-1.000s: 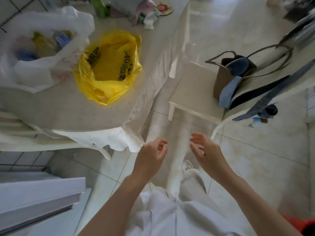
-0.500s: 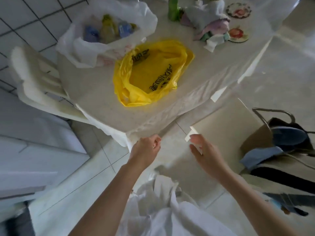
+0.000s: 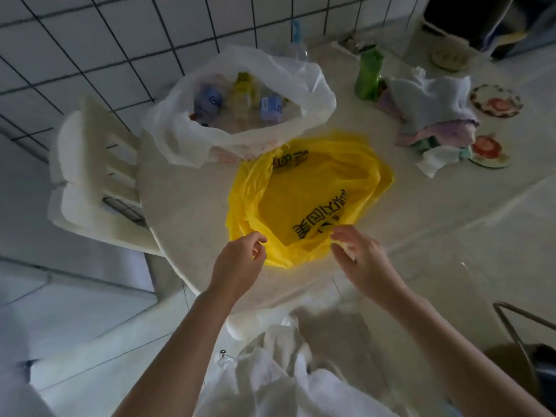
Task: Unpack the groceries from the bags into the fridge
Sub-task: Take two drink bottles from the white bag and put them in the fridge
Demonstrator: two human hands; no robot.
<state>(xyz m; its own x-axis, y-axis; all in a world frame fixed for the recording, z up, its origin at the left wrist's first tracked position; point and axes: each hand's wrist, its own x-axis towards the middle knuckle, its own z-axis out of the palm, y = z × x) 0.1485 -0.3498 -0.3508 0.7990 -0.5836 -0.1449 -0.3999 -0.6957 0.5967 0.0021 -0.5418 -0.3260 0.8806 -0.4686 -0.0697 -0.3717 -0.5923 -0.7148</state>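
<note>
A yellow plastic bag point(image 3: 316, 188) with black print lies open on the table point(image 3: 186, 206); I can make out nothing inside it. My left hand point(image 3: 240, 263) is at its near rim, thumb and fingers pinching the yellow edge. My right hand point(image 3: 361, 257) reaches the same rim a little to the right, its loosely spread fingertips touching the plastic. Behind it, a white plastic bag point(image 3: 304, 82) stands open with several bottles point(image 3: 240, 94) inside, blue and yellow labels showing.
A white chair point(image 3: 96, 176) stands against the table's left side by the tiled wall. A green bottle point(image 3: 368, 73), a heap of folded cloths point(image 3: 433, 115) and round coasters point(image 3: 496, 100) sit at the back right. A brown handbag point(image 3: 529, 359) is at the lower right.
I have stepped up to the table and my view has swung over it. Both hands went from hanging over the floor to the yellow bag's near rim.
</note>
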